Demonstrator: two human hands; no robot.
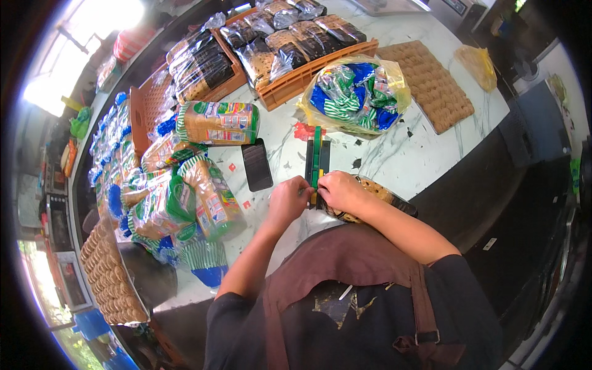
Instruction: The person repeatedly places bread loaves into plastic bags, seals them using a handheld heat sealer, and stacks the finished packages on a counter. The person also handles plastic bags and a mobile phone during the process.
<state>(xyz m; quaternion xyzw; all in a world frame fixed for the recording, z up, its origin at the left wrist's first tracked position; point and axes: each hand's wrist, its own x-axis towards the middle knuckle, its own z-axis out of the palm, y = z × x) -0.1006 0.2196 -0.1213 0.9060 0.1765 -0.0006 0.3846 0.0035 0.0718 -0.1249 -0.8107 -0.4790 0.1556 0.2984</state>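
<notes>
At the table's near edge, both my hands meet at the near end of a narrow black and green bag sealer [317, 154]. My left hand [290, 200] is closed in a pinch on its left side; what lies between the fingertips is too small to tell. Against the sealer from the right, my right hand [341, 192] is closed on the gathered end of a bread bag. This bread bag [383, 195], clear and dark with a spotted print, lies partly under my right wrist and forearm.
Bagged loaves [163, 200] are heaped on the left, beside a dark phone [256, 165]. Behind stand brown crates [314, 71] of black-printed bread bags. A yellow bag [399, 102] of printed wrappers sits near a tray of rolls [431, 86]. Another roll tray [111, 274] is at lower left.
</notes>
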